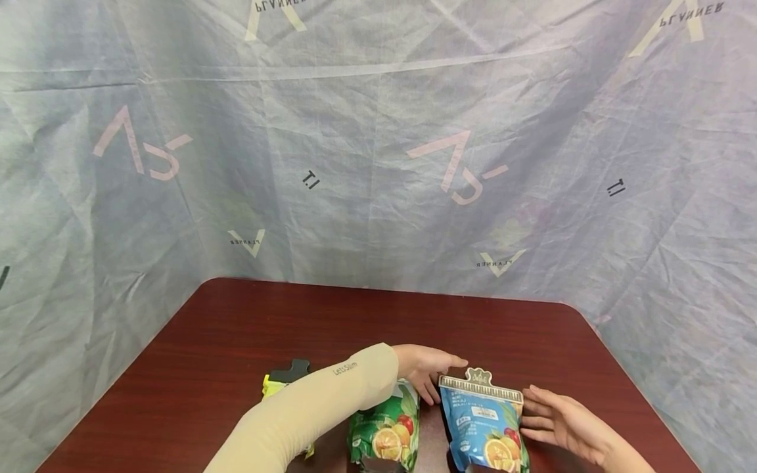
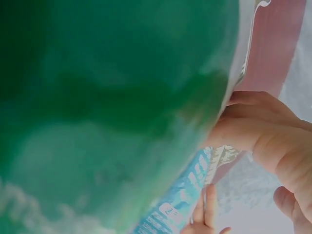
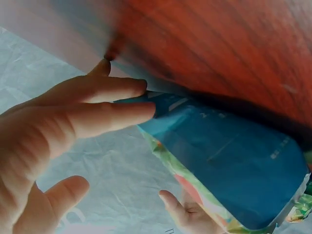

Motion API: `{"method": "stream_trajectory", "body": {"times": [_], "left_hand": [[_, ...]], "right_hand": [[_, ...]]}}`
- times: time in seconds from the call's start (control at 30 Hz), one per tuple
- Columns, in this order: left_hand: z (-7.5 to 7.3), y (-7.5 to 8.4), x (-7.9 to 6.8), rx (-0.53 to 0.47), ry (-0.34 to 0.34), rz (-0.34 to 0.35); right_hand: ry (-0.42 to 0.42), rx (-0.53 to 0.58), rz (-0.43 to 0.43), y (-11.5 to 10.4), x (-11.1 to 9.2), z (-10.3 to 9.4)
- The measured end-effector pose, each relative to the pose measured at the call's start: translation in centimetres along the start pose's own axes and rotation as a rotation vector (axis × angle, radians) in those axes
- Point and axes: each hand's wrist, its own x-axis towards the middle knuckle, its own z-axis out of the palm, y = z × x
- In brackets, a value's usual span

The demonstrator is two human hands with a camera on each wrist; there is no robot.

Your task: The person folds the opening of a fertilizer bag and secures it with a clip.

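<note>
A blue snack pouch (image 1: 481,420) with fruit pictures stands on the table, its top held by a wide clip (image 1: 480,386) with a shaped handle. At the clip's left end is my left hand (image 1: 427,369), thumb extended and fingers loosely bent down; whether it touches the pouch I cannot tell. My right hand (image 1: 568,424) has its fingers spread against the pouch's right edge, as the right wrist view also shows. A green pouch (image 1: 387,430) stands beside the blue one, below my left wrist, and fills much of the left wrist view.
A yellow packet (image 1: 273,386) with a black clip (image 1: 291,370) is at the left, partly behind my left sleeve (image 1: 313,407). The dark red table (image 1: 207,348) ends at a hanging grey cloth (image 1: 355,164) with printed letters.
</note>
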Motion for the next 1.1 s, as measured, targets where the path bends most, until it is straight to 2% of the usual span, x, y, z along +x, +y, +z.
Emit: {"method": "stream_trajectory", "body": {"times": [0.3,0.43,0.6,0.7,0.93,1.1], "left_hand": [[-0.4,0.3,-0.7,-0.032,-0.047,-0.012],[-0.6,0.3,-1.1,-0.038,-0.035,0.013],[-0.9,0.7,-2.1,-0.024,-0.016,0.047],[-1.2,1.0,-2.9,0.019,-0.001,0.081],[-2.0,1.2,-5.9,0.167,0.044,0.184],[-2.5,0.8,-8.0,0.359,0.094,0.235]], "right_hand": [[-0.013,-0.049,-0.005,-0.1,-0.1,0.0],[0.0,-0.075,-0.009,-0.1,-0.2,0.1],[0.056,-0.151,0.003,-0.3,-0.3,0.7],[0.127,-0.217,0.032,-0.6,-0.2,1.4],[0.322,-0.423,0.079,-1.2,0.1,3.5],[0.41,-0.624,0.089,-1.5,0.1,4.6]]}}
